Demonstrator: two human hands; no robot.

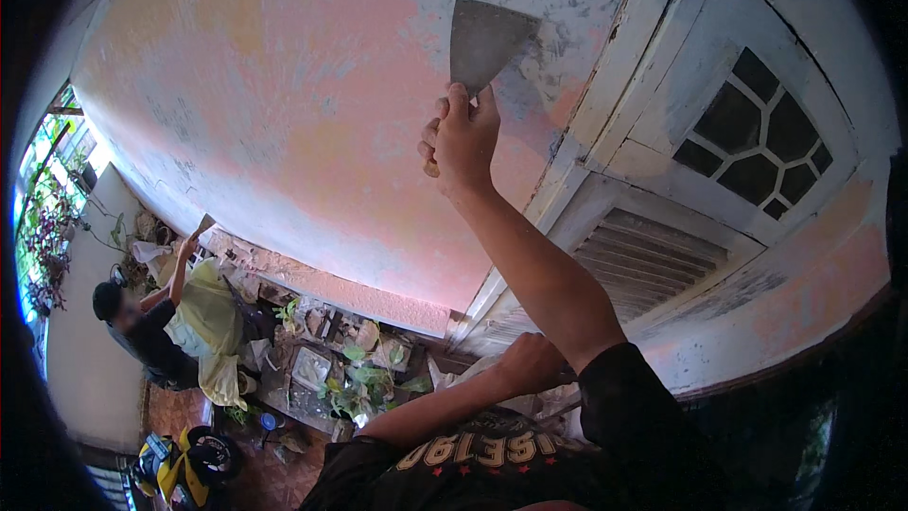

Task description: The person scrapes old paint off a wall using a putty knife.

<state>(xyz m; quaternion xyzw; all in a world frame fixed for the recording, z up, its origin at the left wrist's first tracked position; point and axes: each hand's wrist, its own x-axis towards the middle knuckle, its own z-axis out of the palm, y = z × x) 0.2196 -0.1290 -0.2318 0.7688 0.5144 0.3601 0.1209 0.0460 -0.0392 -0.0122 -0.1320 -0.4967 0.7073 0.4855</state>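
My right hand (pixel 464 131) grips a wide scraper, its grey metal blade (pixel 489 42) pointing up in front of the wall. A yellowish bit of the handle (pixel 430 169) shows below my fingers. Behind the blade, the painted wall (pixel 340 85) is patchy pink, peach and white, with a rough grey scraped area beside the door frame. Whether the blade's edge touches the wall is unclear. My left hand (pixel 535 363) is curled low, near my right forearm and in front of my chest. What it may hold is hidden.
A white wooden door (pixel 660 135) with louvres and a patterned pane is at right. At left, a person (pixel 145 330) holds another scraper (pixel 204 225) near the wall. Below are a yellowish sheet (pixel 213 305), potted plants (pixel 365 380), clutter and a yellow motorcycle (pixel 174 465).
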